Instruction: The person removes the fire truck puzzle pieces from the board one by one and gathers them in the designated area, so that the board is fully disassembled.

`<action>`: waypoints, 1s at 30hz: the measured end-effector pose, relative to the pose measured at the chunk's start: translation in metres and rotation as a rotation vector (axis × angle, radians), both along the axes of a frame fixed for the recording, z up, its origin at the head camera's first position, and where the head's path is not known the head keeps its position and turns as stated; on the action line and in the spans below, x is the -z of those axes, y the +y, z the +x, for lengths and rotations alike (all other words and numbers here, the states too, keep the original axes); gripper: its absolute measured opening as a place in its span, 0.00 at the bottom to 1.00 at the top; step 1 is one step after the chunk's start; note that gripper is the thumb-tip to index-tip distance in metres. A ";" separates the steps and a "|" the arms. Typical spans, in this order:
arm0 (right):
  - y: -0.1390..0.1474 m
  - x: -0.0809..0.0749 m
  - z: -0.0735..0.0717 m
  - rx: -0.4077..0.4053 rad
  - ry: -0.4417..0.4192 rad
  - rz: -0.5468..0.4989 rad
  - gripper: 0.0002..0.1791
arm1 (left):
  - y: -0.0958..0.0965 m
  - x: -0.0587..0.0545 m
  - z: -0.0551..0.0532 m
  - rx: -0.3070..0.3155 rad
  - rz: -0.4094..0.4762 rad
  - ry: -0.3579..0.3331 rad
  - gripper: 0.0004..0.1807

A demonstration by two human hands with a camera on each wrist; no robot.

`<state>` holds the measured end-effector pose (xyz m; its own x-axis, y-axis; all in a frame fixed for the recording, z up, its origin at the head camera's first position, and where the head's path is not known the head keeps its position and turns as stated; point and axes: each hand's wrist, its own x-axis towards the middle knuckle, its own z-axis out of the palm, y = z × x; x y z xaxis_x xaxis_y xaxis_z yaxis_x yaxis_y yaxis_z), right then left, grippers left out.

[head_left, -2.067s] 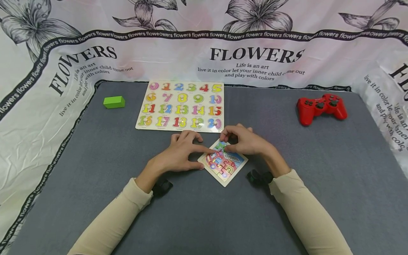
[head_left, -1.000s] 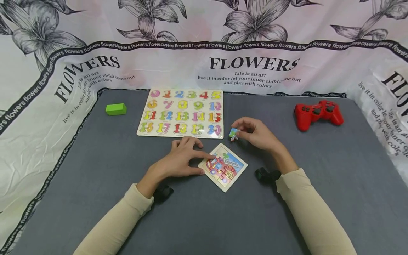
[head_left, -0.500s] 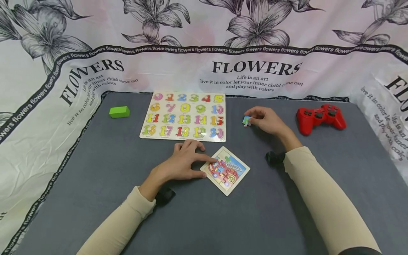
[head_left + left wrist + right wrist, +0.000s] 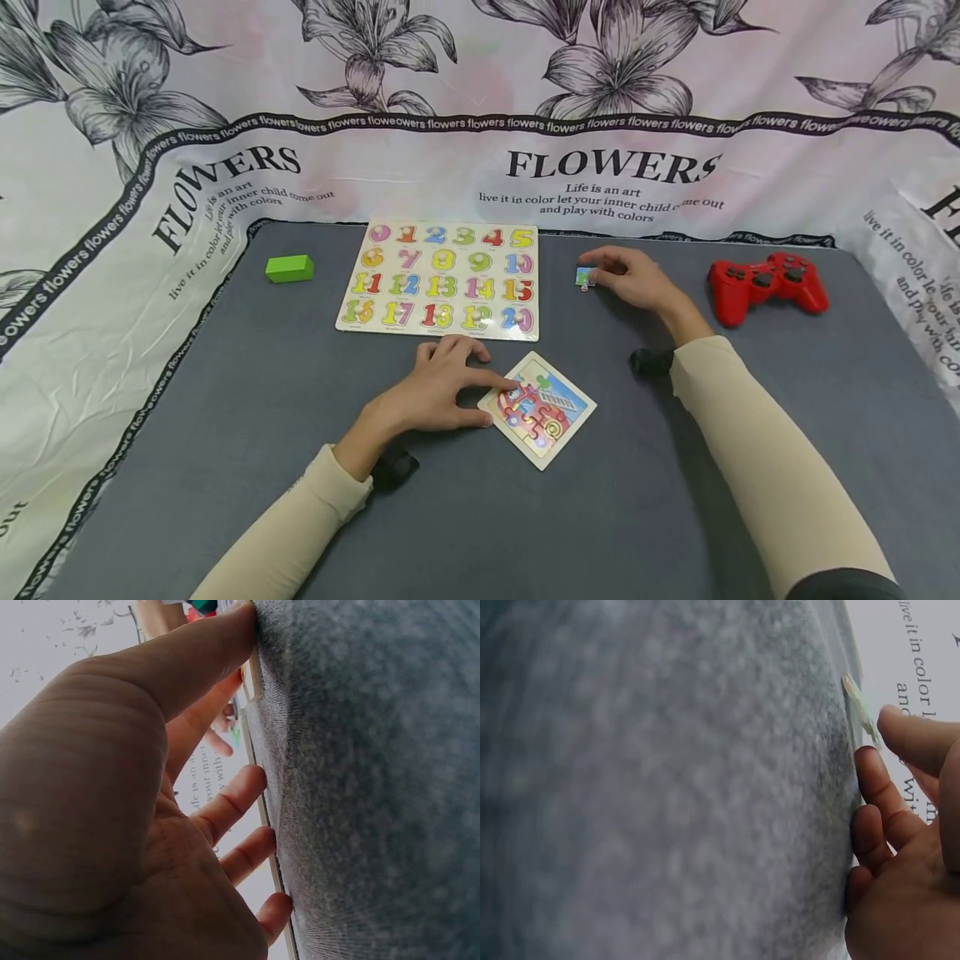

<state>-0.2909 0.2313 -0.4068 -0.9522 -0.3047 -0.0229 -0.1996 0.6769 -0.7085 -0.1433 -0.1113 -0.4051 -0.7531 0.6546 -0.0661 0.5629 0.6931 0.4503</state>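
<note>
On the grey table lies a small square jigsaw puzzle [image 4: 542, 450] in a pale frame, turned cornerwise, with a red vehicle and a ladder pictured on it. My left hand [image 4: 438, 387] rests at its left corner, index fingertip on the picture and thumb at the frame's edge, the other fingers spread. Farther back on the right, my right hand [image 4: 633, 279] pinches a small blue-green puzzle piece [image 4: 583, 277] close to the table top. In the right wrist view this piece [image 4: 861, 709] is tilted, with the thumb against it.
A number board [image 4: 442, 275] showing 0 to 20 lies behind the puzzle. A green block [image 4: 289, 268] sits at the back left, and a red game controller [image 4: 768, 287] at the back right. A flower-printed cloth [image 4: 420, 179] hangs behind the table.
My right hand has lifted the piece from the top corner of the puzzle and carried it back and right, lowering it near the table. My left hand has stayed on the puzzle.
</note>
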 end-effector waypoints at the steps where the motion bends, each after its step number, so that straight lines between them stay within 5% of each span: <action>1: 0.001 0.001 0.000 0.001 -0.003 -0.009 0.20 | 0.000 0.000 0.000 -0.001 -0.002 0.000 0.28; 7: 0.004 0.003 -0.002 0.002 -0.017 0.032 0.25 | 0.000 0.000 0.000 -0.002 -0.004 -0.003 0.28; 30: -0.003 0.005 -0.003 0.054 0.046 0.108 0.20 | 0.001 -0.002 0.001 0.004 0.002 0.001 0.28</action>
<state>-0.2944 0.2278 -0.4117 -0.9678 -0.2515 -0.0089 -0.1916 0.7594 -0.6218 -0.1425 -0.1107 -0.4035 -0.7503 0.6579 -0.0643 0.5662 0.6898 0.4512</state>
